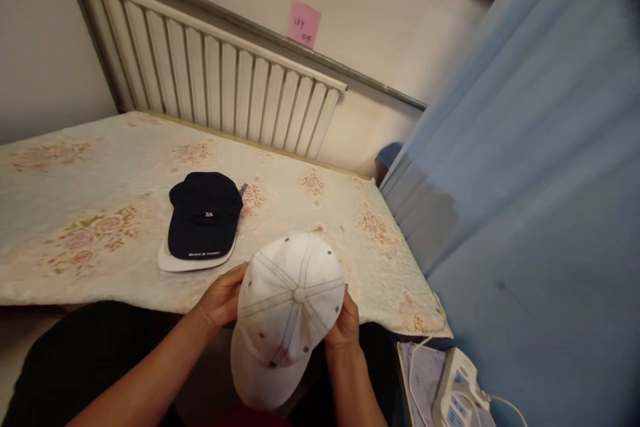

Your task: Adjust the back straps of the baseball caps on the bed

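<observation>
A white baseball cap (295, 293) with dark stitching is held up over my lap, its crown facing me and its brim pointing down toward me. My left hand (226, 297) grips the cap's left side, fingers partly hidden behind it. On the opposite side my right hand (345, 320) is closed on the edge, its fingertips also out of sight. To the left on the bed lies a black cap (205, 213) with small white lettering, stacked over another cap whose white brim (196, 263) sticks out beneath.
The caps are by a bed with a floral cover (280, 167). Behind it stands a white radiator (215, 67), with a pink note (304, 24) on the wall above. A blue curtain (540, 200) hangs at right, near a white power strip (457, 387) with cables.
</observation>
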A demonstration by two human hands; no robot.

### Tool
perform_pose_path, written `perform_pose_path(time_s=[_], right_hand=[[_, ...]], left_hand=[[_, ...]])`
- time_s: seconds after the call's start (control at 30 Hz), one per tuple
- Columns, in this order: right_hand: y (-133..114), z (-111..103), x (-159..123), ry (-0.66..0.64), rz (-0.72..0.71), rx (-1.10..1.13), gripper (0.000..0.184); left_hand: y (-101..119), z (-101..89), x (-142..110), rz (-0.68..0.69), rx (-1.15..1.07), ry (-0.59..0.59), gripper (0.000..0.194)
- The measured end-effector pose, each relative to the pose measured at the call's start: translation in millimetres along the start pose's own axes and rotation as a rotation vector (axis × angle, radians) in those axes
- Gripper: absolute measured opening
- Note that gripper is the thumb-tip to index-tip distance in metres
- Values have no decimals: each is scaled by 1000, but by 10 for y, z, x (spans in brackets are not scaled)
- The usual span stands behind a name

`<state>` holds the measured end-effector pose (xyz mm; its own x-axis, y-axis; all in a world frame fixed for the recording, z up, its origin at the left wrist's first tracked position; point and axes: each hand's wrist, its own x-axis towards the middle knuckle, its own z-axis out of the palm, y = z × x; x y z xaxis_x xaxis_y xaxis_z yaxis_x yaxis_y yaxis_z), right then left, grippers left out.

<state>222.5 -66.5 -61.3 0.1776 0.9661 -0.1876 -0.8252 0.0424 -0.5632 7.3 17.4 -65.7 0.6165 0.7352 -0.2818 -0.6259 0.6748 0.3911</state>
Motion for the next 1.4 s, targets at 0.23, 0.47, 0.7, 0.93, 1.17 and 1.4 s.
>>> perform_pose_path(time_s=[0.23, 0.47, 0.7, 0.93, 1.17, 1.4], right_hand=[[-34, 24, -61, -10, -42, -44, 37], [-31, 31, -70, -28, -50, -46, 42], [-31, -1, -21, -17, -47, -37, 41], [-98, 51, 279, -31, -55, -58, 36], [-142, -65, 900, -24, -57, -74, 23], [-80, -244, 1507, -24, -78, -166, 24]], left_hand=[[9, 56, -25, -8, -32, 13, 37], [56, 58, -60, -211, -88, -52, 43], [94, 85, -27, -158, -61, -1, 37], [151, -3, 273, -179, 23, -87, 40], [287, -79, 808, -144, 73, -109, 44], [403, -274, 1303, -144, 102, -17, 42]])
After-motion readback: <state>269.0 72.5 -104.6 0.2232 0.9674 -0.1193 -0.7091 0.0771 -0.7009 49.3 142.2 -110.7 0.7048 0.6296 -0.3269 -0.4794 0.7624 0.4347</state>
